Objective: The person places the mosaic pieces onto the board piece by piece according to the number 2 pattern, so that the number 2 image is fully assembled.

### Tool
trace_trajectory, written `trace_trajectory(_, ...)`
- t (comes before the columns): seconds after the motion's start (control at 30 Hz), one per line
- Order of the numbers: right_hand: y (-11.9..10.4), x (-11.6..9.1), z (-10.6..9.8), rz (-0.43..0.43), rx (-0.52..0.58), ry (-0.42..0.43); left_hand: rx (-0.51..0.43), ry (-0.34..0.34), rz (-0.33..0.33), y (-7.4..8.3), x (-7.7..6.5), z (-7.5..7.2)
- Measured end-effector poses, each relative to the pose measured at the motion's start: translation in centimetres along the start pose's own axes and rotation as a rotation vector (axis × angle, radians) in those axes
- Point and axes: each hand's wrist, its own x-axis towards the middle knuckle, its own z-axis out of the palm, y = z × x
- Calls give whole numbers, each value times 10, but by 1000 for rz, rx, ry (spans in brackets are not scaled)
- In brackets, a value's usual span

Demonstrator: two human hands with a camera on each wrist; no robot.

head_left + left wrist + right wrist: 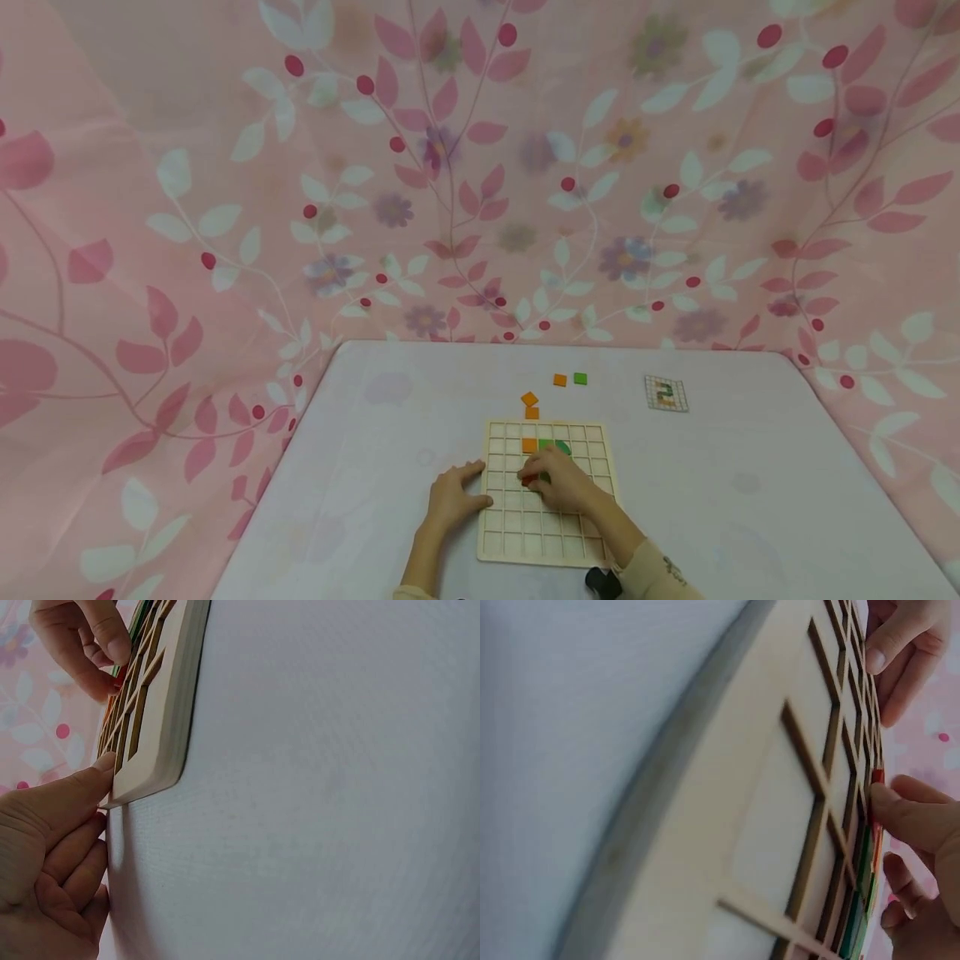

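Observation:
A wooden grid board (pixel 510 546) lies on the table. My left hand (pixel 452 497) rests against its left edge, thumb and a finger spread apart; in the left wrist view the thumb touches the rim. Over the upper middle cells, my right hand (pixel 562 483) pinches a small red tile (pixel 877 777) between thumb and finger, low at the board. An orange tile (pixel 530 446), a light green tile (pixel 545 444) and a dark green rounded piece (pixel 563 448) sit in one row above that hand. Fingers partly cover another green piece (pixel 545 477).
Beyond the board lie loose orange tiles (pixel 532 413) and a green tile (pixel 581 378). A pattern card (pixel 666 393) showing a figure 2 lies at the back right. Near the board's front edge is a black object (pixel 603 582). Floral fabric (pixel 480 208) hangs behind the white table (pixel 360 517).

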Motion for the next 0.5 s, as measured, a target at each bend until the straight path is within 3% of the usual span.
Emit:
trace_trajectory(0.17, 3, -4, 3, 88, 10, 64, 8, -3, -3, 0, 0, 0)
trace_trajectory(0.5, 4, -7, 2, 11, -56, 26, -15, -4, 0, 0, 0, 0)
